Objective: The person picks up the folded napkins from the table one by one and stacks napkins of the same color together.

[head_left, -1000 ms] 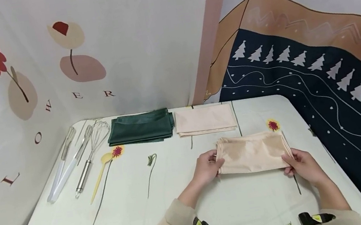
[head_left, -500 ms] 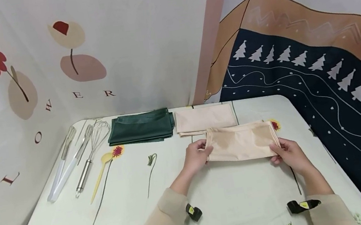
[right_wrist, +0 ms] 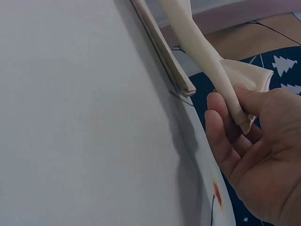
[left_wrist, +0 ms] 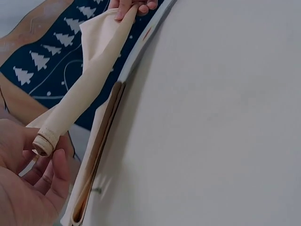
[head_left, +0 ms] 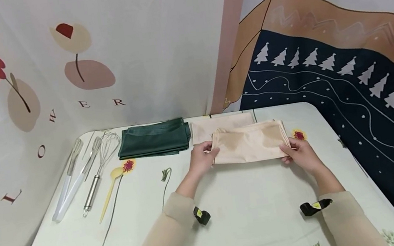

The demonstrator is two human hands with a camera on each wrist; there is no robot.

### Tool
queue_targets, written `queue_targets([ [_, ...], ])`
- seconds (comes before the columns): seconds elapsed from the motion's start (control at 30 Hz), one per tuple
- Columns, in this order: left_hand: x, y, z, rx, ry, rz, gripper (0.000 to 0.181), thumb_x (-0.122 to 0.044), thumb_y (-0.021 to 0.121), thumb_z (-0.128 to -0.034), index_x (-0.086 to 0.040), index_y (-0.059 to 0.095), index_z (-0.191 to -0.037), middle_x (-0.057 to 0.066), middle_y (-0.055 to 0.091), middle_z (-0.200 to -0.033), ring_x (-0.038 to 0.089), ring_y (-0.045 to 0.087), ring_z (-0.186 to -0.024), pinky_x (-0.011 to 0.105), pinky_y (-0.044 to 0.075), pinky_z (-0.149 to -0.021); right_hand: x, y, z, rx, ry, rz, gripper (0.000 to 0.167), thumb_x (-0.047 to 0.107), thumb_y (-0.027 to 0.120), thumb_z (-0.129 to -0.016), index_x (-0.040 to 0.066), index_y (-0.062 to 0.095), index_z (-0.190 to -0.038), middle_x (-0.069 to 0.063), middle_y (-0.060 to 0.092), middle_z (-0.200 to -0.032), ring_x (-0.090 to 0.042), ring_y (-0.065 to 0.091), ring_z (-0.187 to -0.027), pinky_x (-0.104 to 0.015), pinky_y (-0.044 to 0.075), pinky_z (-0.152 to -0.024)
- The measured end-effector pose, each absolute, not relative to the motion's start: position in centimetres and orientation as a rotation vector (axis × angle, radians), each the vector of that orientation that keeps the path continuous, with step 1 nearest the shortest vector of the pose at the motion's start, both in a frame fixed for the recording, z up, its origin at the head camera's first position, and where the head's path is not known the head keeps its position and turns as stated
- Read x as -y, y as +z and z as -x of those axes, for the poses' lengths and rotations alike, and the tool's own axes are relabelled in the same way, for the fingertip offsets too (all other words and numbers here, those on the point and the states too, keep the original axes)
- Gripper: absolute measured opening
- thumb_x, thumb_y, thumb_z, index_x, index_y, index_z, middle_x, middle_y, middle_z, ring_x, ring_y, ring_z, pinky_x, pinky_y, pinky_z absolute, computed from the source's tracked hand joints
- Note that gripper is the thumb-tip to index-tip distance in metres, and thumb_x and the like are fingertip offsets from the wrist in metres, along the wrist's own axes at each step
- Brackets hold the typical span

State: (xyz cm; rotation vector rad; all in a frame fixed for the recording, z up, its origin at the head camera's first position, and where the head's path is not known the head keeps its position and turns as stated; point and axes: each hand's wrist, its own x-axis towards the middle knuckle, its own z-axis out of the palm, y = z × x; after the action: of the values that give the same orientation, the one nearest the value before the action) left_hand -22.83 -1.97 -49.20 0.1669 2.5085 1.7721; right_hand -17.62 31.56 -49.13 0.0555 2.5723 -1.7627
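A folded cream-peach cloth [head_left: 251, 144] is held up off the table between both hands. My left hand [head_left: 201, 158] pinches its left end, and my right hand [head_left: 301, 153] pinches its right end. In the left wrist view the cloth [left_wrist: 80, 94] shows a rolled-looking fold at its lower edge, with the left hand's fingers curled about it. The right wrist view shows the right hand [right_wrist: 258, 146] with thumb and fingers round the other end. Behind and below the held cloth lies a folded pale pink cloth [head_left: 219, 123], partly hidden by it.
A folded dark green cloth [head_left: 152, 140] lies left of the pink one. Farther left are metal tongs [head_left: 65, 183] with white handles, a whisk [head_left: 98, 174] and a yellow spoon [head_left: 110, 190]. The table [head_left: 255, 211] wears a flower-printed white cover. Patterned curtains stand behind.
Both hands have carried the cream-peach cloth away from the body and leftward, until it overlaps the pink cloth in view. The grip at both ends stays the same.
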Motion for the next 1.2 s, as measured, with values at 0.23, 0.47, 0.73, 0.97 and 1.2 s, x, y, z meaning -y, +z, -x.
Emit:
queue_targets([
  [0.23, 2.9, -49.1, 24.4, -2.556, 1.727, -0.134, 0.021, -0.013, 0.070, -0.0960, -0.002, 0.074, -0.114, 0.007, 0.068, -0.093, 0.015, 0.063, -0.081, 0.023, 0.052, -0.064, -30.7, -49.3, 19.7, -2.579, -1.735, -0.036, 0.035, 0.015, 0.057, -0.105, -0.013, 0.058, -0.125, -0.014, 0.069, -0.088, -0.010, 0.067, -0.066, -0.026, 0.059, -0.061],
  [0.47, 3.7, -48.7, 25.8, -2.624, 1.664, -0.110, 0.022, -0.014, 0.068, -0.0975, -0.004, 0.073, -0.116, 0.008, 0.067, -0.095, 0.021, 0.061, -0.083, 0.028, 0.052, -0.065, -29.5, -49.4, 21.8, -2.549, -1.728, -0.069, 0.036, 0.016, 0.054, -0.106, -0.012, 0.056, -0.129, -0.014, 0.068, -0.091, -0.010, 0.067, -0.067, -0.025, 0.059, -0.062],
  [0.73, 4.5, -48.5, 27.6, -2.733, 1.588, -0.127, 0.024, -0.015, 0.068, -0.0978, -0.004, 0.073, -0.118, 0.011, 0.070, -0.098, 0.024, 0.062, -0.089, 0.035, 0.052, -0.076, -28.4, -49.0, 24.0, -2.655, -1.627, -0.070, 0.032, 0.017, 0.055, -0.106, -0.006, 0.061, -0.128, -0.019, 0.068, -0.098, -0.017, 0.064, -0.072, -0.027, 0.057, -0.063],
  [0.97, 5.0, -48.3, 29.0, -2.815, 1.513, -0.128, 0.022, -0.016, 0.066, -0.0997, -0.003, 0.074, -0.116, 0.011, 0.068, -0.098, 0.026, 0.060, -0.092, 0.039, 0.052, -0.079, -27.6, -48.9, 25.9, -2.821, -1.467, -0.088, 0.030, 0.021, 0.059, -0.104, -0.001, 0.067, -0.124, -0.021, 0.069, -0.110, -0.022, 0.056, -0.086, -0.024, 0.050, -0.063],
  [1.2, 5.5, -48.1, 30.4, -2.846, 1.466, -0.090, 0.020, -0.015, 0.065, -0.1006, -0.004, 0.074, -0.114, 0.012, 0.070, -0.099, 0.027, 0.063, -0.091, 0.042, 0.052, -0.082, -26.5, -49.1, 27.6, -2.846, -1.454, -0.143, 0.027, 0.022, 0.062, -0.103, 0.000, 0.069, -0.118, -0.014, 0.065, -0.099, -0.022, 0.052, -0.086, -0.026, 0.046, -0.068],
])
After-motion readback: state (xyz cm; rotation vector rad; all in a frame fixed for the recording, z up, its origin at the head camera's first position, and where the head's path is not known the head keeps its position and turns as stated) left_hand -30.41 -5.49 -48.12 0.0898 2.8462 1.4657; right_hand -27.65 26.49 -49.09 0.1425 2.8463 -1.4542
